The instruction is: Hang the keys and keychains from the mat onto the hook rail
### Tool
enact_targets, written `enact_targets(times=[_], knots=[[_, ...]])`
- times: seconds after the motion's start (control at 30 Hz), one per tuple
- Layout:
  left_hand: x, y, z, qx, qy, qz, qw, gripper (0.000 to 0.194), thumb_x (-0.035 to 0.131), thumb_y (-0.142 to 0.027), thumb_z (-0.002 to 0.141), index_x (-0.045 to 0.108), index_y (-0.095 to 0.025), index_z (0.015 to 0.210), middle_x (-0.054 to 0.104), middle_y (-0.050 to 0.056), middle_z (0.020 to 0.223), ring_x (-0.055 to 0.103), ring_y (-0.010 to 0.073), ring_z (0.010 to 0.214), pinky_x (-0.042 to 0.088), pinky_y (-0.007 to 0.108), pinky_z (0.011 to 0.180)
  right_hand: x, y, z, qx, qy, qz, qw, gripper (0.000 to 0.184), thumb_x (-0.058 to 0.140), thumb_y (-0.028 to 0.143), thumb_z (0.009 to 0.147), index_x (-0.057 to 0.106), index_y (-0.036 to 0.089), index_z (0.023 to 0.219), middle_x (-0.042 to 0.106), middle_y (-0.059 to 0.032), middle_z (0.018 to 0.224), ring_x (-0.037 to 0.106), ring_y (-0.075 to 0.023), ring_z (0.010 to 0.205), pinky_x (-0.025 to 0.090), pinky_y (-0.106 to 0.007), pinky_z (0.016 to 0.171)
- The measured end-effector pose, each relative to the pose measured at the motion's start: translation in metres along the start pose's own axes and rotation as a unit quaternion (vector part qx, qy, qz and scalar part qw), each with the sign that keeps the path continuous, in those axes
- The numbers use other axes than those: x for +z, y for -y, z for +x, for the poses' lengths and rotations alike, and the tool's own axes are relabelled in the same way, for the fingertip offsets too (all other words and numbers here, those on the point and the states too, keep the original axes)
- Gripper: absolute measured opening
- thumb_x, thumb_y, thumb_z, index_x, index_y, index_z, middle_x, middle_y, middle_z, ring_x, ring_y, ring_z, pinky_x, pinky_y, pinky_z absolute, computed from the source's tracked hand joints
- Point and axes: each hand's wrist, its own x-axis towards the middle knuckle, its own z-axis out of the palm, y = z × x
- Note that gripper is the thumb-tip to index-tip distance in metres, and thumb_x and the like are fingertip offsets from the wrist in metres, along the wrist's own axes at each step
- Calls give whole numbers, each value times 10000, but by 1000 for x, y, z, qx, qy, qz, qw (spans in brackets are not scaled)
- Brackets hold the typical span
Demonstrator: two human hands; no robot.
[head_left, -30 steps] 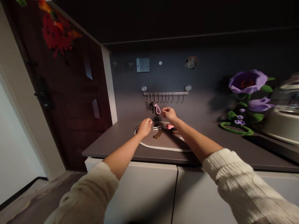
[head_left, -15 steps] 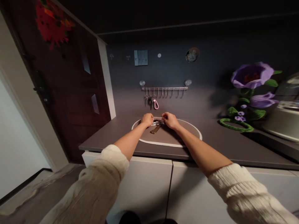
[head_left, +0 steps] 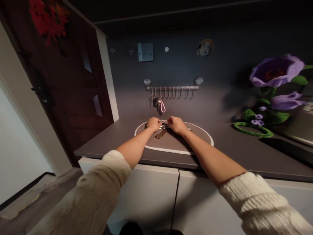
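Over the oval mat [head_left: 170, 142], the right hand [head_left: 177, 125] has lowered, joining the left hand [head_left: 154, 124] around the keys [head_left: 164, 126], grips unclear.

The left forearm [head_left: 135, 146] and right forearm [head_left: 212, 157] slant forward and inward. The left hand [head_left: 153, 124], its back uppermost, bends its fingers inward; the right hand [head_left: 178, 125], near it but apart, curls its fingers likewise, fingertips of both partly hidden.
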Motion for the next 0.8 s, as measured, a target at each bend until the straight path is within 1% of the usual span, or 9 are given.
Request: enact_targets(times=[0.13,0.3,0.47,0.57,0.7,0.8], knots=[[2,2,2,5,-15,-13,1000,196,561,-304,726,698,-233,848,684,66,937,601,176,853,422,247,732,0,2,0,-1,11,-8,1000,234,458,161,781,628,167,942,658,-103,931,594,-180,837,386,-234,709],[1,0,0,19,-22,4,1000,153,561,-276,737,693,-228,799,683,49,892,592,159,823,420,241,724,0,2,0,-1,11,-5,1000,215,485,162,769,633,164,924,660,-103,920,594,-177,839,383,-228,719],[-5,-3,-3,57,-38,42,997,145,550,-259,754,681,-218,799,655,50,931,564,163,871,405,250,757,-1,2,0,-5,11,-8,1000,213,489,158,763,637,166,916,660,-103,918,594,-183,839,385,-232,715],[-11,-2,-2,87,-54,46,994,148,535,-257,771,671,-217,816,631,51,948,542,168,907,394,260,783,-2,3,0,-7,12,-18,1000,229,470,160,770,638,166,925,661,-105,926,595,-190,840,386,-237,704],[-18,0,0,123,-76,18,989,145,517,-245,787,654,-206,813,621,49,929,530,168,915,385,263,794,-2,3,1,-13,11,-22,1000,240,453,162,781,639,169,932,663,-96,933,593,-179,843,384,-228,710],[-21,-2,0,128,-77,-38,988,135,515,-224,786,644,-186,796,629,44,898,537,157,879,386,257,793,-3,3,1,-17,8,-11,1000,229,469,159,773,638,167,928,664,-87,933,588,-166,844,380,-215,720]])
